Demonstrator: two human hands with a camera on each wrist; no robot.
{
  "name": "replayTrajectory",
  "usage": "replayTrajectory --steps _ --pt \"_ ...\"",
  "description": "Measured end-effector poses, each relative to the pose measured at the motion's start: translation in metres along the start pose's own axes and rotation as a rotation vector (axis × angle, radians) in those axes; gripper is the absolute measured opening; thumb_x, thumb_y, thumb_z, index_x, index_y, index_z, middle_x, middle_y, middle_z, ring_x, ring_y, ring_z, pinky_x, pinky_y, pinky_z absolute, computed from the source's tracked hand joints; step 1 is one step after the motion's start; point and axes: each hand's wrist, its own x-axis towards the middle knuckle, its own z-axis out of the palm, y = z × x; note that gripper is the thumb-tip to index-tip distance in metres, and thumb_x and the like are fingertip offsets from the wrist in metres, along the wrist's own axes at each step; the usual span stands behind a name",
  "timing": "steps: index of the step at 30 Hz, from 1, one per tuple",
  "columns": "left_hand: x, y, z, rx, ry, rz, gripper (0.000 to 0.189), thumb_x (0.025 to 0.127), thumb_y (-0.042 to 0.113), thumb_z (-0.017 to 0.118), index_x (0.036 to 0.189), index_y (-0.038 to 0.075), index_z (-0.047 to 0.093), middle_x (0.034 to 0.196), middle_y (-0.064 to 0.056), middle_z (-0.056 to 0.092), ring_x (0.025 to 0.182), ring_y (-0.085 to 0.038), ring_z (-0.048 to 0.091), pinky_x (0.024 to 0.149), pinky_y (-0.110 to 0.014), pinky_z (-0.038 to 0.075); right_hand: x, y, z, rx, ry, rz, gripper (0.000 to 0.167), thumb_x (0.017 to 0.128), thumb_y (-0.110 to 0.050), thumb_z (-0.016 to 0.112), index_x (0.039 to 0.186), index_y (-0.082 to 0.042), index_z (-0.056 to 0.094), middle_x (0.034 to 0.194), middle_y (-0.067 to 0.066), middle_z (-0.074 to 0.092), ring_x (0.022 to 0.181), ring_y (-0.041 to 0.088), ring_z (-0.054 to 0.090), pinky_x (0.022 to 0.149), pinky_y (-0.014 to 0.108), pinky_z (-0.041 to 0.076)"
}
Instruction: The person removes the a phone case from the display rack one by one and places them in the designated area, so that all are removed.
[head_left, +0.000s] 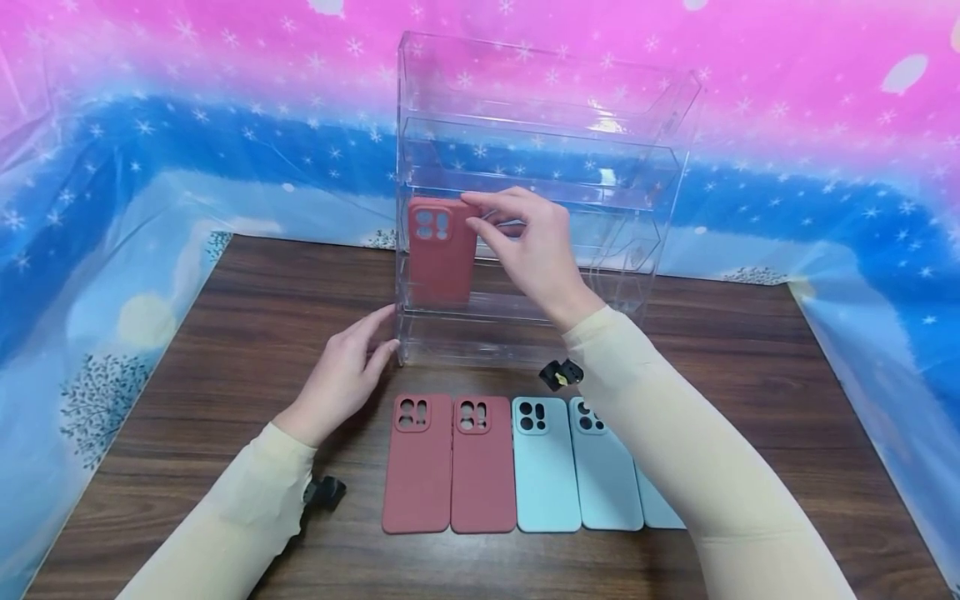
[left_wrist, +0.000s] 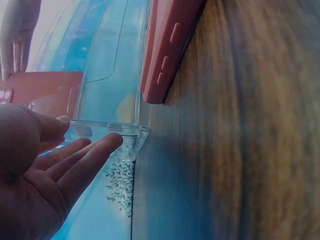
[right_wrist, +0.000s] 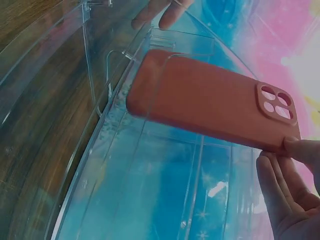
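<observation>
My right hand (head_left: 536, 242) pinches a dark pink phone case (head_left: 441, 262) by its upper corner, between thumb and fingertips. This case stands upright at the left end of a lower tier of the clear plastic rack (head_left: 401, 167), its camera cutouts at the top. In the right wrist view, the lower end of the pink case (right_wrist: 200, 100) lies behind a clear front panel. My left hand (head_left: 341, 375) touches the rack's lower left side with fingers extended; in the left wrist view the thumb and fingertips meet the clear side panel (left_wrist: 107, 125).
Two more pink cases (head_left: 417, 483) (head_left: 483, 483) lie in a row before the rack, beside several light blue cases (head_left: 547, 483). My right sleeve (head_left: 675, 450) covers part of the blue ones. A snowflake-patterned cloth (head_left: 225, 125) hangs behind the wooden table (head_left: 300, 275).
</observation>
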Motion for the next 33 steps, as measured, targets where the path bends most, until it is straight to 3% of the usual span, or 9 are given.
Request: replayTrajectory --steps 5,12,15,22,27,33 --pt "-0.001 -0.001 0.000 0.000 0.005 0.010 0.051 0.106 0.011 0.058 0.155 0.004 0.045 0.150 -0.022 0.055 0.113 -0.036 0.072 0.093 -0.053 0.060 -0.005 -0.004 -0.010 0.061 0.046 0.001 0.028 0.095 -0.020 0.077 0.123 -0.023 0.078 0.111 -0.004 0.076 0.095 0.002 0.070 0.085 0.023 0.063" --pt "0.001 -0.001 -0.001 0.007 -0.005 0.007 0.052 0.106 0.013 0.059 0.155 0.005 0.045 0.151 -0.021 0.055 0.112 -0.035 0.072 0.092 -0.052 0.061 -0.018 -0.028 -0.036 0.039 0.098 0.010 0.030 0.093 -0.010 0.077 0.124 -0.011 0.077 0.113 0.007 0.076 0.097 0.014 0.073 0.089 0.031 0.063" --pt "0.003 -0.001 0.000 0.012 -0.005 0.008 0.052 0.106 0.014 0.059 0.155 0.005 0.045 0.151 -0.020 0.055 0.110 -0.033 0.073 0.091 -0.050 0.061 -0.024 -0.034 -0.048 0.028 0.113 0.048 0.030 0.094 -0.010 0.077 0.125 -0.010 0.077 0.112 0.007 0.076 0.098 0.014 0.072 0.090 0.029 0.063" --pt "0.004 -0.001 0.001 0.014 -0.002 0.014 0.051 0.106 0.014 0.059 0.155 0.005 0.045 0.151 -0.020 0.055 0.113 -0.034 0.072 0.092 -0.050 0.061 -0.040 -0.007 -0.071 0.076 0.128 0.121 0.032 0.093 -0.016 0.079 0.126 -0.019 0.077 0.112 0.002 0.076 0.095 0.011 0.073 0.088 0.024 0.062" --pt "0.001 -0.001 0.000 0.005 -0.005 0.000 0.052 0.106 0.014 0.059 0.155 0.005 0.045 0.153 -0.020 0.053 0.120 -0.036 0.069 0.100 -0.053 0.058 -0.058 0.002 -0.088 0.089 0.085 0.162 0.030 0.094 -0.018 0.078 0.124 -0.021 0.078 0.109 0.004 0.078 0.092 0.011 0.075 0.085 0.022 0.062" --pt "0.000 0.000 0.000 0.004 -0.007 0.001 0.052 0.106 0.014 0.059 0.155 0.005 0.045 0.154 -0.020 0.052 0.121 -0.037 0.068 0.101 -0.053 0.057 -0.086 0.012 -0.115 -0.014 -0.004 0.265 0.028 0.095 -0.024 0.078 0.123 -0.022 0.078 0.102 -0.001 0.080 0.083 0.011 0.075 0.066 0.018 0.058"
